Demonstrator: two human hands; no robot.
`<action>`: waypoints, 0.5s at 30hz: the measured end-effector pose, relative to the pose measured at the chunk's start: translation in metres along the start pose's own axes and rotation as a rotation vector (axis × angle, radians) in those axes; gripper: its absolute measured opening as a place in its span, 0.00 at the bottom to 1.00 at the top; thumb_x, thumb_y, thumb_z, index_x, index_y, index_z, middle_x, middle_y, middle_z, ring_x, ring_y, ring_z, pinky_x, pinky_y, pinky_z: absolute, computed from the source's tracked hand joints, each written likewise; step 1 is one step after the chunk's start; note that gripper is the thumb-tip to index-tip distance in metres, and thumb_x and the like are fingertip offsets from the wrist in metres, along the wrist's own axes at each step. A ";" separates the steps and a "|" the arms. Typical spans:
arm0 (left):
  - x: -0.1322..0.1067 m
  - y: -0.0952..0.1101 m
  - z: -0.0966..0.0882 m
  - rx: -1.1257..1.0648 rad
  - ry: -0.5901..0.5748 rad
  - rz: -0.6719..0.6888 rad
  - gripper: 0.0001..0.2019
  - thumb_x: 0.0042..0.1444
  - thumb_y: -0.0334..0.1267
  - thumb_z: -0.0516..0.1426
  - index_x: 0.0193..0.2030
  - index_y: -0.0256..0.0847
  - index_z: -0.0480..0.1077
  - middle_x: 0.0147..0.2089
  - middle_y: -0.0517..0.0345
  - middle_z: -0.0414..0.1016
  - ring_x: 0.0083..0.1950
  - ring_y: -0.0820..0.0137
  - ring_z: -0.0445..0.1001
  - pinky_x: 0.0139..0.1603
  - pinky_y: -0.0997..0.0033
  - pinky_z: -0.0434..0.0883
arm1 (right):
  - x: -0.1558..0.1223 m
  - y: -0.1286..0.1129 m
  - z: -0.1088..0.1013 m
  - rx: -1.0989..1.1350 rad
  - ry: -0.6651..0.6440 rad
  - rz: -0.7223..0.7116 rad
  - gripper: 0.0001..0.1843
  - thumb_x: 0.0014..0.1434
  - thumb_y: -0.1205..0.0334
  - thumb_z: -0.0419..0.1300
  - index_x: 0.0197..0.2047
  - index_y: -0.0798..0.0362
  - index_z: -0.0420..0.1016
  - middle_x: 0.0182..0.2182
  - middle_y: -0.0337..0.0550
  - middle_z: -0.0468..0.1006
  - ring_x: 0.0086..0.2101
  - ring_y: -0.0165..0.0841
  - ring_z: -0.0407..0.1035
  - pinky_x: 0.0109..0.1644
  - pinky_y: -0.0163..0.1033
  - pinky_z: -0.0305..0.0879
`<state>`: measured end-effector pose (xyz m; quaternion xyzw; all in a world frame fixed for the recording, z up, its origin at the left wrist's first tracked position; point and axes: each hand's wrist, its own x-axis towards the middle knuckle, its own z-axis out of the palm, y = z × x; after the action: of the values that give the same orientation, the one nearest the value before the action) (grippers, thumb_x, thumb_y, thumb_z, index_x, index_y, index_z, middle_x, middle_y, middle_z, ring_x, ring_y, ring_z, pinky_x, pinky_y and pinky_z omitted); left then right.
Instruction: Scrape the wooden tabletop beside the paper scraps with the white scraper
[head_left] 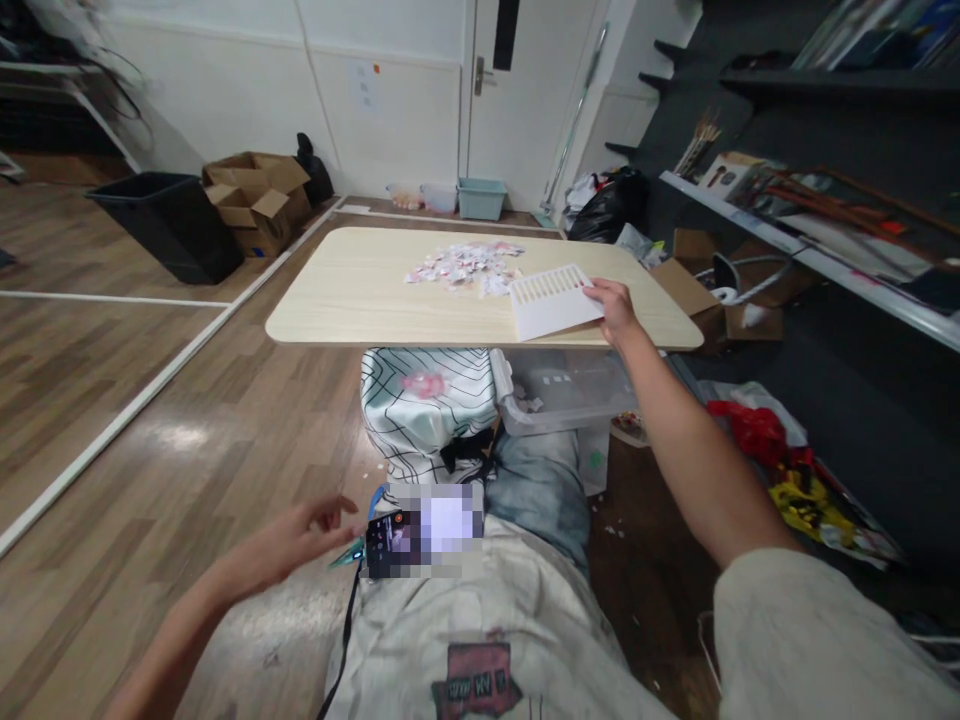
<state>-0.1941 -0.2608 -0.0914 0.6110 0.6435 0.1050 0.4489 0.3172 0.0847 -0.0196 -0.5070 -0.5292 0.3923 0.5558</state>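
Observation:
My right hand (611,308) pinches the right edge of a white card (559,318) over the table. Along the card's upper part runs a row of several narrow tan slots or strips; which of the two I cannot tell. Just behind the card lies a loose heap of small white and pinkish paper pieces (461,268). Low on the left, my left hand (324,528) hovers with nothing in it, its fingers loosely bent and apart. It is nearest to a phone (386,545) with a lit screen at my lap; part of that area is blurred out.
The pale wooden table (337,300) stands before me. Beneath its edge are a clear plastic bin (562,395) and a checked cloth (394,415). A black trash bin (172,225) and cardboard boxes (262,195) stand left. Shelves (825,245) and an opened carton (694,275) flank the right.

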 end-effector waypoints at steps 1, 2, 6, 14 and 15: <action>-0.004 -0.012 0.010 -0.040 -0.037 -0.039 0.37 0.54 0.76 0.63 0.51 0.43 0.83 0.45 0.50 0.85 0.48 0.53 0.81 0.49 0.60 0.75 | 0.000 0.000 0.000 -0.007 0.003 -0.002 0.18 0.39 0.54 0.68 0.35 0.52 0.80 0.29 0.40 0.80 0.34 0.38 0.74 0.40 0.39 0.68; -0.005 -0.020 0.019 -0.078 -0.061 -0.076 0.41 0.53 0.77 0.63 0.56 0.42 0.83 0.50 0.47 0.86 0.53 0.49 0.82 0.54 0.57 0.76 | 0.000 0.001 0.000 -0.013 0.003 -0.003 0.18 0.39 0.54 0.69 0.35 0.52 0.79 0.30 0.41 0.80 0.34 0.38 0.74 0.41 0.39 0.69; 0.016 -0.025 0.046 -0.186 -0.150 -0.091 0.45 0.49 0.78 0.65 0.60 0.41 0.80 0.56 0.44 0.85 0.59 0.47 0.80 0.60 0.55 0.74 | -0.001 0.001 -0.001 -0.032 0.009 -0.006 0.20 0.40 0.51 0.69 0.36 0.52 0.78 0.30 0.41 0.80 0.35 0.39 0.75 0.42 0.40 0.69; 0.066 0.000 0.073 0.063 -0.160 0.052 0.34 0.50 0.77 0.61 0.34 0.44 0.67 0.33 0.59 0.72 0.37 0.63 0.70 0.36 0.65 0.61 | 0.003 0.003 -0.003 -0.021 0.018 0.010 0.19 0.40 0.55 0.69 0.36 0.53 0.80 0.31 0.40 0.83 0.34 0.38 0.75 0.40 0.39 0.71; 0.069 0.003 0.072 0.091 -0.179 0.048 0.34 0.50 0.77 0.61 0.33 0.44 0.66 0.33 0.59 0.72 0.36 0.63 0.70 0.36 0.65 0.61 | 0.004 0.004 -0.003 -0.030 0.017 0.008 0.19 0.39 0.54 0.69 0.37 0.53 0.80 0.32 0.41 0.82 0.34 0.38 0.75 0.40 0.39 0.70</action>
<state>-0.1309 -0.2293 -0.1621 0.6529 0.5901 0.0314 0.4738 0.3210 0.0884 -0.0223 -0.5208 -0.5283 0.3820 0.5511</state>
